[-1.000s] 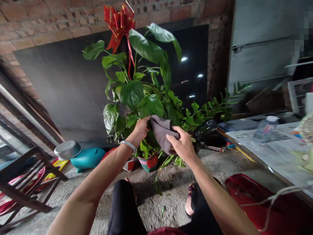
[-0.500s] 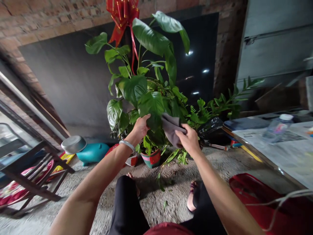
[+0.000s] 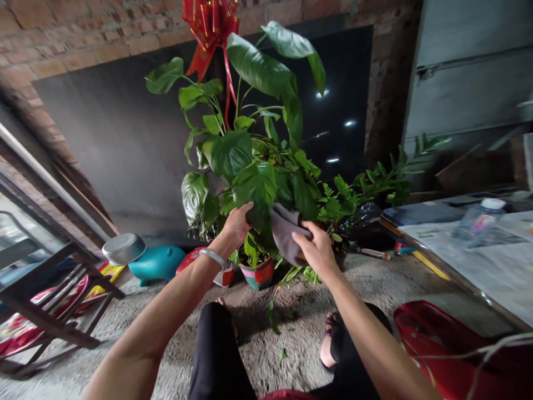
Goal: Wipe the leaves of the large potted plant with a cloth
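In the head view a large green leaf [image 3: 257, 186] hangs at the front of a leafy potted plant. My left hand [image 3: 238, 223] pinches this leaf at its left edge, thumb on top, other fingers partly hidden. A grey cloth [image 3: 286, 233] is folded in my right hand [image 3: 317, 245], just right of the leaf's lower part; whether it touches the leaf I cannot tell. Below them stands a striped red and green pot [image 3: 259, 273]. A red bow [image 3: 212, 25] with trailing ribbon tops the plant.
A teal animal-shaped stool [image 3: 156, 264] with a metal bowl [image 3: 124, 248] stands left, beside a wooden chair [image 3: 50, 311]. On the right, a newspaper-covered table [image 3: 437, 236] bears a plastic bottle [image 3: 483, 219]. A red chair [image 3: 441, 344] is at lower right. A dark panel [image 3: 125, 139] leans behind.
My right hand and the cloth have shifted slightly down and left beside the leaf. My left hand keeps its pinch and has dropped a little with the leaf.
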Demonstrator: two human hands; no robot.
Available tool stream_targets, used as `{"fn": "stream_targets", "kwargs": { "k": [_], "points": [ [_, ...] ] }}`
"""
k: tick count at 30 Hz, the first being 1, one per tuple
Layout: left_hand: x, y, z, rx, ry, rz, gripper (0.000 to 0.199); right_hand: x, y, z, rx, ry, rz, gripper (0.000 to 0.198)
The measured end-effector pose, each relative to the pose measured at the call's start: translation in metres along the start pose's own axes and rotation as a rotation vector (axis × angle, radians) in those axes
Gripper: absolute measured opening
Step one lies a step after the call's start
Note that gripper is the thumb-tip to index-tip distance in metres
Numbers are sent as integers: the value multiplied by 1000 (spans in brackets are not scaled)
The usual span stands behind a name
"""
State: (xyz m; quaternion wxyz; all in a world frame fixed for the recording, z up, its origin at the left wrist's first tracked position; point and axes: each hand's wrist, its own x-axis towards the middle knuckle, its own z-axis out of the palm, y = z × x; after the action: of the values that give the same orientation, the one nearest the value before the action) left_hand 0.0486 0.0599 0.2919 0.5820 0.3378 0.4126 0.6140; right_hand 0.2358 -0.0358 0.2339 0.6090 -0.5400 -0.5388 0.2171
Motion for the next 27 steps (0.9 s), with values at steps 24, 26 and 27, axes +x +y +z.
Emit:
{"fn": "stream_targets", "kwargs": {
  "k": [24,26,27],
  "points": [
    [8,-83,54,455,-290,112,40,60,26,-38,152,325,-19,49],
    [5,-79,42,494,-258,112,37,52,42,-41,118,141,81,44],
    [4,-75,34,510,-249,120,36,49,47,-45,133,121,123,43]
  ]
}}
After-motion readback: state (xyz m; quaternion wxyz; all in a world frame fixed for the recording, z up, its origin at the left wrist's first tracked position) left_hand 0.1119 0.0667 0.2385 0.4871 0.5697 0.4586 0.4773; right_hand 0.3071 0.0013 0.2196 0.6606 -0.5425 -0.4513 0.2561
